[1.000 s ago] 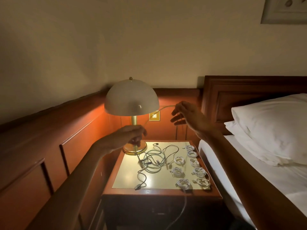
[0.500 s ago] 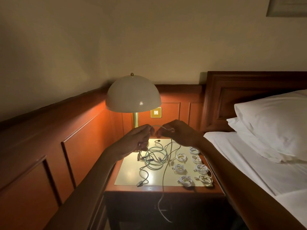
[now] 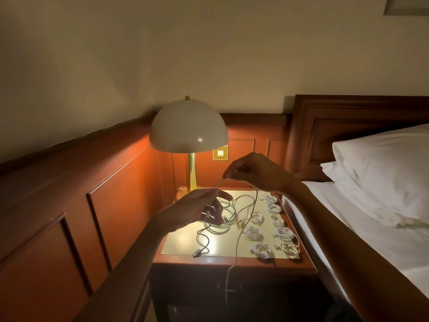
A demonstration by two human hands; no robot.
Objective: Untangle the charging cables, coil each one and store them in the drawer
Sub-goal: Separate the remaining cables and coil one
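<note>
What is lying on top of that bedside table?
A pale mat carrying eight coiled white cables and a tangle of loose cables, plus the lamp at the back. The left hand covers part of the tangle and the lamp's foot.

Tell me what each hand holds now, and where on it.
Both hold one pale cable: left hand grips near one end, right hand pinches it further along; the rest hangs loose.
</note>
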